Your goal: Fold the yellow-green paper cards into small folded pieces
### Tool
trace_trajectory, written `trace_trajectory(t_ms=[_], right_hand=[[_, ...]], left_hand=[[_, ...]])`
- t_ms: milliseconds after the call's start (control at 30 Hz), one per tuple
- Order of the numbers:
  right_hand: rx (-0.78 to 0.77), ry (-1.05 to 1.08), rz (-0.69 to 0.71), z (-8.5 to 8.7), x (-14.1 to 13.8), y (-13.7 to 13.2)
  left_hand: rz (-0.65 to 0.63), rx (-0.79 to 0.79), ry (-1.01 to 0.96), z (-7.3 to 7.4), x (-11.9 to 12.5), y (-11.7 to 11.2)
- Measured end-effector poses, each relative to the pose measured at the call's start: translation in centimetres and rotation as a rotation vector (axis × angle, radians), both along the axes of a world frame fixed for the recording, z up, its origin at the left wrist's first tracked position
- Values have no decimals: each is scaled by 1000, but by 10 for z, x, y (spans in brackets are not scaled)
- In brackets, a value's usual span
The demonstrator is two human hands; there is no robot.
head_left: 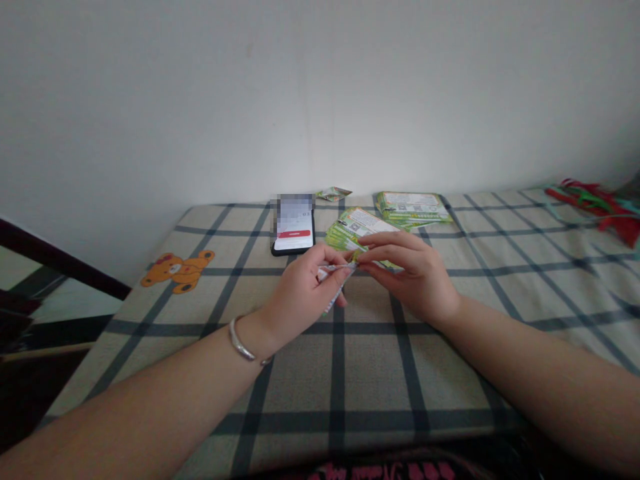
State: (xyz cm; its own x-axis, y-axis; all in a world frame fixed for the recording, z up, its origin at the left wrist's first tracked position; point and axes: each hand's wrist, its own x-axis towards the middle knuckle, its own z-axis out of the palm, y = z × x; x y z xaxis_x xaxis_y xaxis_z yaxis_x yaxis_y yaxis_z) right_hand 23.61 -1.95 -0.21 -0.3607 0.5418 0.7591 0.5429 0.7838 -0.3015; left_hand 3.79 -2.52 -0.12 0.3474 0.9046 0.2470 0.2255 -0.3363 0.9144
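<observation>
The left hand (pixel 300 287) is curled and grasping a narrow paper slip (pixel 336 283) between thumb and fingers, with the slip's lower end sticking out below the hand. The right hand (pixel 410 277) comes in from the other side, its fingers closed in a pinch on the slip's upper end, just beside the left thumb. The fingers hide most of that grip, so the exact fold of the slip is hard to make out. A silver bangle (pixel 243 340) circles the left wrist.

Just behind the hands, toward the middle of the checked mattress (pixel 337 380), lies a loose fan of green-and-white cards (pixel 357 230), its near edge almost touching the right fingers. Farther back, near the mattress's far edge, sits a neat stack of similar cards (pixel 413 207), and a small folded packet (pixel 333 193) lies at that edge to the left of it. A phone (pixel 293 227) lies face up near the far edge, left of the fan, its screen blurred apart from a red bar. A bear print (pixel 177 271) marks the cover near the left edge, and a red-and-green tangle of tinsel (pixel 595 207) lies in the far right corner, against a white wall (pixel 320 87).
</observation>
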Motion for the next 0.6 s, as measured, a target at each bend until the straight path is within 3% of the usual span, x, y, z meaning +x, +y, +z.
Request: trace_trajectory(t_ms=[267, 433, 600], right_hand=[[62, -84, -37, 3, 1, -1], [78, -106, -63, 1, 1, 0], [63, -118, -69, 1, 1, 0]], left_hand=[[2, 247, 75, -6, -3, -1], [35, 497, 208, -5, -7, 2], [18, 555, 247, -6, -9, 4]])
